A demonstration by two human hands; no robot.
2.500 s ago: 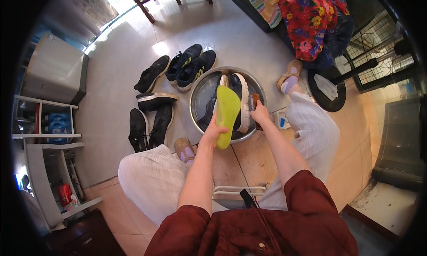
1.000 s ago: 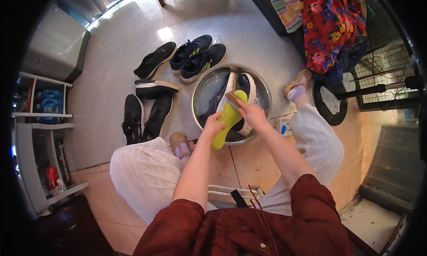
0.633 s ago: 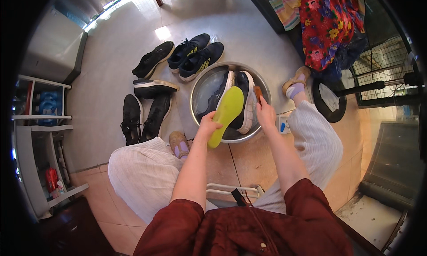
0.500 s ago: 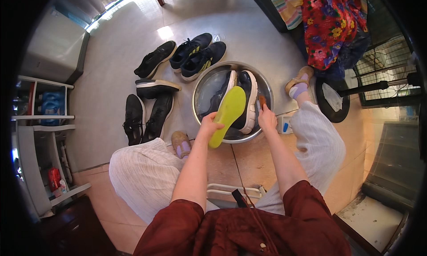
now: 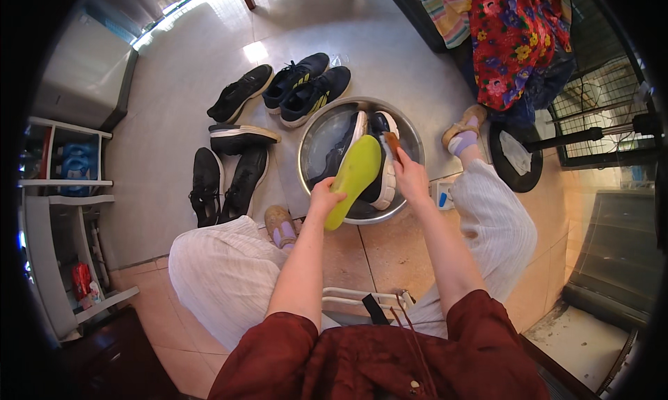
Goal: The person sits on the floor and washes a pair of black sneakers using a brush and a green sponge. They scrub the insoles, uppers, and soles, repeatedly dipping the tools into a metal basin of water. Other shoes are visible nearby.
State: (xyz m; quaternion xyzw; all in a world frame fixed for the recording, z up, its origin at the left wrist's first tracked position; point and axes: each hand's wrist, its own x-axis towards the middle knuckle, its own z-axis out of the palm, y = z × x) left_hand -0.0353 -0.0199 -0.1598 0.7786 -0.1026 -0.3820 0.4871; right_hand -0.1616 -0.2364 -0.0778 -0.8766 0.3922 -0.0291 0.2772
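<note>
Insole [image 5: 356,176], yellow-green, pinched by left hand [image 5: 324,197] at its nearer half, thumb on the upward face, other fingers mostly hidden. Runs slantwise up and right from left grip, one end just below that grip, other end over steel basin [image 5: 303,162]. Right hand [image 5: 412,182] wrapped round brown-handled brush [image 5: 394,145]; brush points up-left out of right grip, just beside insole edge, cannot tell if bristles touch it. Between the two grips: dark shoe with thick white sole [image 5: 384,190] in basin, partly hidden behind insole. Beyond left grip: second dark shoe [image 5: 344,148], also in basin. Just right of right grip: small white tray [image 5: 437,193] with blue item [image 5: 442,199]. Left of left grip, well apart on floor: two black shoes side by side, laced one [image 5: 206,191] and its neighbour [image 5: 249,183], plus black shoe on its side [image 5: 240,140] at their far end. Farther up-left from left grip: single black shoe [image 5: 240,94], then navy pair with yellow stripes [image 5: 316,97]. Far up-right of right grip: red floral cloth [image 5: 513,45].
</note>
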